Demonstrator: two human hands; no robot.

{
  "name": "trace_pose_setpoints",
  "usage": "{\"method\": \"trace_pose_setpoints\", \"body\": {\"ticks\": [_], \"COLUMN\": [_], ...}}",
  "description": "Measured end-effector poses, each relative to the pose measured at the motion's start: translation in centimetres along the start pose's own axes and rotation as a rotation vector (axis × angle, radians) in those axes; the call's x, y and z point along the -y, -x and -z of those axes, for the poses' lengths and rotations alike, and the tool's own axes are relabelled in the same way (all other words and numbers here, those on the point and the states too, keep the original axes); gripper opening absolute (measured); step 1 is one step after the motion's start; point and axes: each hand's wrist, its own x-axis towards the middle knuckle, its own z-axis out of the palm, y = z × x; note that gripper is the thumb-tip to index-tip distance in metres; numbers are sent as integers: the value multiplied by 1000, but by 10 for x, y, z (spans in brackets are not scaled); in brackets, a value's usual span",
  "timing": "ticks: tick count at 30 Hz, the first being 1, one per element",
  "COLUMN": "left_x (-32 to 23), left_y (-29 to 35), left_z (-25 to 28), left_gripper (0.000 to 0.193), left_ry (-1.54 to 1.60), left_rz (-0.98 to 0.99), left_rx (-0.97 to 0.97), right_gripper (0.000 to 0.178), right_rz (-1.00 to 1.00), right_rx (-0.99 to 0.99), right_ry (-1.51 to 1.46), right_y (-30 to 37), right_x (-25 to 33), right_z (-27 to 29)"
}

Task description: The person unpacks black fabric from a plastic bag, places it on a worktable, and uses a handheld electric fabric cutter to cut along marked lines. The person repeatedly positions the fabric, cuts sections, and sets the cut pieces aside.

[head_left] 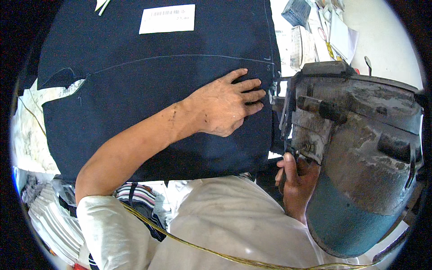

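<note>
A broad stack or sheet of dark navy cloth (121, 85) fills the left and middle, with a curved pale chalk line (180, 55) drawn across it. My left hand (227, 105) lies flat on the cloth, fingers apart and pointing right, just below the line's right end. Close to those fingertips, at the cloth's right edge, stands a cloth cutting machine (360, 126) with a large worn housing, brown-grey above and teal below. Low on its left side, my right hand (300, 180) is closed round its handle, thumb up; the handle is mostly hidden. The machine's blade is hard to make out.
A white printed label (167, 19) lies on the cloth. A yellow cable (202, 245) runs across my body to the right. Folded garments (51, 220) are piled lower left. At the upper right are papers (342, 38) and a dark block (295, 12).
</note>
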Motion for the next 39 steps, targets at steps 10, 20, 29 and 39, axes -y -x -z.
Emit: {"method": "trace_pose_setpoints", "body": {"ticks": [10,20,29,39], "left_x": [1,25,25,28], "left_y": [-2,-22,-23,-19], "left_z": [6,15,12,8], "left_gripper": [50,48,46,45], "left_ry": [-35,-234,-132,-98], "left_rz": [-17,66,45,50], "left_rx": [15,12,-34,-47], "right_gripper": [42,43,44,71], "right_rz": [-2,179,182,89], "right_rx": [14,-111,-205,-259], "right_ry": [-112,-55,87,-214], "right_y": [-11,2,-3,7], "right_x": [-4,-46,-59,-16], "right_z": [1,-9,-11,-21]}}
